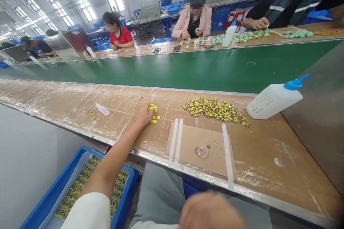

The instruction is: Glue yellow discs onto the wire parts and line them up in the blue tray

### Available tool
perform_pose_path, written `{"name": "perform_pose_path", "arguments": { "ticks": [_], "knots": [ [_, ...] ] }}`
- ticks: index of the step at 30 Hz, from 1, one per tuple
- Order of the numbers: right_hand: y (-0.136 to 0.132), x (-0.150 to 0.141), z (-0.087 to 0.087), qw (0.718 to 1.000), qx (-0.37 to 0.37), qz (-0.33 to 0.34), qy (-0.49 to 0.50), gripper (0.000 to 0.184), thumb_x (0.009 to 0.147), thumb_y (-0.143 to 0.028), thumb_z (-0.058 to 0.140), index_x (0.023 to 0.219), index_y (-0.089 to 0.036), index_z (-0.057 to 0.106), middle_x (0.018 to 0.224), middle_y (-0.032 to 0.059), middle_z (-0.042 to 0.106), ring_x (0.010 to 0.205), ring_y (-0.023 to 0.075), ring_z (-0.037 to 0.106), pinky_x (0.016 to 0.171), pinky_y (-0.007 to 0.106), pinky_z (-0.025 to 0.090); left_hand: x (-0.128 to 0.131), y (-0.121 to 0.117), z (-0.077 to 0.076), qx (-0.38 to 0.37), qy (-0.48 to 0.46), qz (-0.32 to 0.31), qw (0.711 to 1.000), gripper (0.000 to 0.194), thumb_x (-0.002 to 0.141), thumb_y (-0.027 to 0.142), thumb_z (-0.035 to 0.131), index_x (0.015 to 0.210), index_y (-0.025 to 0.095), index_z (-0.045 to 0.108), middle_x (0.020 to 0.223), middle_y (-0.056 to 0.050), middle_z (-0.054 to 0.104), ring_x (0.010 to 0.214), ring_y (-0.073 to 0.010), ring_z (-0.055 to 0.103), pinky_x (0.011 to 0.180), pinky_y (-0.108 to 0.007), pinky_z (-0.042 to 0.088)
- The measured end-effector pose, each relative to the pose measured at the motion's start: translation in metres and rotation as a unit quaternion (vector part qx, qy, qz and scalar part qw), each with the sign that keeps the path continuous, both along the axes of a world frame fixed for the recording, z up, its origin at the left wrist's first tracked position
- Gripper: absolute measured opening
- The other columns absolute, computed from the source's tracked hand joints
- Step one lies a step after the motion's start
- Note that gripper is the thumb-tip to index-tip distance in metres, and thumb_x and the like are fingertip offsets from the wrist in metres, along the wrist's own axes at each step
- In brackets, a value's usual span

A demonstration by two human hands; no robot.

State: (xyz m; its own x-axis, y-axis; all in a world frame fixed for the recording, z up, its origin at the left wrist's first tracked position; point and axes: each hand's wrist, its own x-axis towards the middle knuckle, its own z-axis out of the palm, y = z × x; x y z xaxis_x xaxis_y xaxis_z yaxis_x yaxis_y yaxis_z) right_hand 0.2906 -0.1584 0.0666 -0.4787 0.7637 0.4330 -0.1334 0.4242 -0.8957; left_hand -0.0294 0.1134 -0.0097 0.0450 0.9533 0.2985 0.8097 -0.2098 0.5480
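Note:
My left hand (145, 114) reaches out to a small group of flat yellow discs (153, 121) on the worktable. Its thumb and forefinger look apart, with discs showing between and beside them; the other fingers are mostly hidden. Close to the camera, my right hand (212, 212) is a blur at the bottom edge, above my lap, and its fingers cannot be made out. A cardboard sheet (193, 137) is taped down in front of me, bearing a small clear round dish (201, 152) and some dark specks.
Beyond the cardboard lies a heap of small yellow-and-dark pieces (215, 109). A white bottle with a blue nozzle (274, 100) stands tilted at right, near a metal panel (319, 114). A small white bottle (102, 109) lies left. Below is a blue tray (32, 209); co-workers sit across the green belt (172, 68).

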Motion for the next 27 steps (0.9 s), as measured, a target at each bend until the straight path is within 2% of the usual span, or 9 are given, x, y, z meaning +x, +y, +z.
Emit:
{"name": "perform_pose_path", "arguments": {
  "ticks": [2, 3, 5, 7, 10, 12, 17, 21, 27],
  "knots": [
    [0.016, 0.021, 0.000, 0.985, -0.058, -0.161, -0.036, 0.008, 0.091, -0.035, 0.074, 0.098, -0.032, 0.078, 0.087, 0.0040, 0.079, 0.078, 0.0233, 0.076, 0.069, 0.029, 0.063, 0.000, 0.003, 0.000, -0.014, -0.016, 0.001, 1.000, 0.034, 0.095, 0.027, 0.056, 0.127, 0.020, 0.064, 0.133, -0.012, 0.068, 0.128, -0.0284, 0.062, 0.113, -0.047, 0.044],
    [0.027, 0.036, 0.000, 0.957, -0.096, -0.267, -0.060, 0.010, 0.088, -0.037, 0.077, 0.094, -0.029, 0.079, 0.085, 0.0050, 0.078, 0.078, 0.0241, 0.076, 0.072, 0.031, 0.063, -0.001, 0.003, 0.000, -0.018, -0.025, 0.000, 1.000, 0.032, 0.095, 0.025, 0.054, 0.125, 0.022, 0.065, 0.131, -0.010, 0.070, 0.126, -0.0268, 0.063, 0.112, -0.045, 0.045],
    [0.053, 0.070, 0.000, 0.865, -0.162, -0.463, -0.111, 0.028, 0.076, -0.050, 0.082, 0.087, -0.024, 0.079, 0.081, 0.0075, 0.078, 0.078, 0.0288, 0.075, 0.076, 0.038, 0.063, -0.002, 0.001, 0.001, -0.026, -0.045, -0.008, 0.999, 0.030, 0.095, 0.023, 0.053, 0.121, 0.023, 0.068, 0.129, -0.007, 0.072, 0.123, -0.0245, 0.065, 0.111, -0.042, 0.047],
    [0.081, 0.105, -0.001, 0.809, -0.181, -0.535, -0.162, 0.039, 0.070, -0.058, 0.078, 0.089, -0.024, 0.079, 0.083, 0.0093, 0.078, 0.085, 0.0345, 0.074, 0.082, 0.046, 0.061, -0.004, 0.001, 0.002, -0.033, -0.064, -0.014, 0.997, 0.029, 0.093, 0.021, 0.055, 0.117, 0.023, 0.070, 0.126, -0.006, 0.073, 0.120, -0.0241, 0.066, 0.110, -0.041, 0.047],
    [0.118, 0.142, -0.006, 0.777, -0.165, -0.557, -0.243, 0.026, 0.073, -0.051, 0.073, 0.083, -0.028, 0.078, 0.084, 0.0083, 0.077, 0.086, 0.0333, 0.073, 0.080, 0.044, 0.057, -0.004, 0.010, 0.003, -0.045, -0.092, -0.008, 0.995, 0.029, 0.090, 0.020, 0.057, 0.115, 0.021, 0.071, 0.119, -0.008, 0.076, 0.114, -0.0250, 0.070, 0.108, -0.042, 0.049],
    [0.137, 0.153, -0.014, 0.761, -0.122, -0.571, -0.283, 0.021, 0.077, -0.047, 0.069, 0.081, -0.027, 0.076, 0.082, 0.0080, 0.077, 0.082, 0.0320, 0.073, 0.076, 0.042, 0.055, -0.003, 0.019, 0.004, -0.055, -0.111, -0.006, 0.992, 0.030, 0.088, 0.020, 0.059, 0.115, 0.018, 0.070, 0.115, -0.009, 0.077, 0.110, -0.0251, 0.071, 0.104, -0.043, 0.052],
    [0.163, 0.151, -0.045, 0.688, -0.038, -0.665, -0.289, 0.039, 0.086, -0.045, 0.054, 0.103, -0.018, 0.076, 0.079, 0.0119, 0.075, 0.079, 0.0328, 0.072, 0.075, 0.043, 0.051, 0.000, 0.038, 0.005, -0.085, -0.144, -0.016, 0.986, 0.029, 0.077, 0.031, 0.072, 0.103, 0.018, 0.071, 0.104, -0.011, 0.079, 0.101, -0.0268, 0.075, 0.096, -0.043, 0.057],
    [0.160, 0.154, -0.066, 0.696, -0.020, -0.648, -0.309, 0.039, 0.089, -0.042, 0.052, 0.106, -0.017, 0.076, 0.081, 0.0115, 0.076, 0.079, 0.0295, 0.073, 0.077, 0.039, 0.053, -0.001, 0.042, 0.009, -0.103, -0.156, -0.015, 0.982, 0.033, 0.067, 0.038, 0.081, 0.093, 0.020, 0.072, 0.097, -0.011, 0.079, 0.098, -0.0289, 0.075, 0.097, -0.049, 0.057],
    [0.150, 0.169, -0.077, 0.713, 0.005, -0.587, -0.383, 0.030, 0.092, -0.032, 0.051, 0.102, -0.017, 0.075, 0.103, 0.0139, 0.076, 0.089, 0.0289, 0.071, 0.083, 0.039, 0.055, 0.002, 0.046, 0.022, -0.133, -0.169, 0.009, 0.977, 0.045, 0.052, 0.044, 0.089, 0.085, 0.020, 0.071, 0.084, -0.010, 0.078, 0.084, -0.0307, 0.075, 0.088, -0.055, 0.061]
  ]
}}
